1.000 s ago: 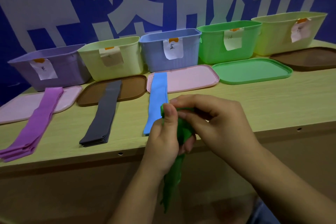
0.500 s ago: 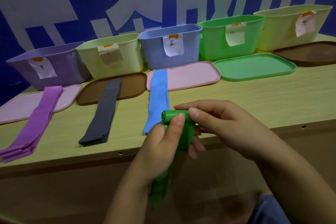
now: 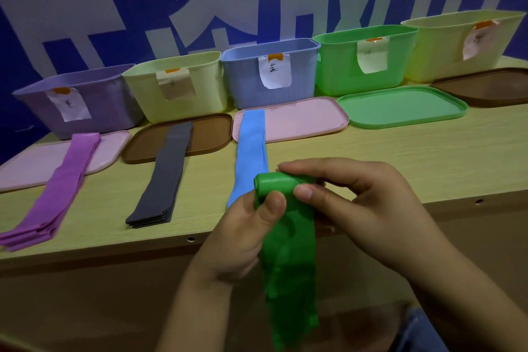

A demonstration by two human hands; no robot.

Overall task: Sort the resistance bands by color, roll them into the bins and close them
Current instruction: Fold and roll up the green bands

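— Green band (image 3: 288, 251): the rolled part at its top is fatter than a second ago, and more tidily wound. Less of the tail hung loose then?

— More, I'd say; the roll has taken up some length, though a long strip still dangles toward six o'clock, below the table (image 3: 400, 157) edge. Rolling looks only partly done.

— Hands?

— Both are curled on the band. The left hand (image 3: 243, 234) pinches it just under the roll, thumb across the front. The right hand (image 3: 351, 197) holds the roll itself, fingers over the top and thumb against its end. The roll sits between them, right hand at three o'clock of it, left at seven.

— And the destination?

— The green bin (image 3: 337, 77) stands open at one o'clock, well apart, its green lid (image 3: 400, 107) flat in front. The purple band (image 3: 57, 194), grey band (image 3: 165, 177) and blue band (image 3: 248, 151) lie unrolled on the table at ten to twelve o'clock.
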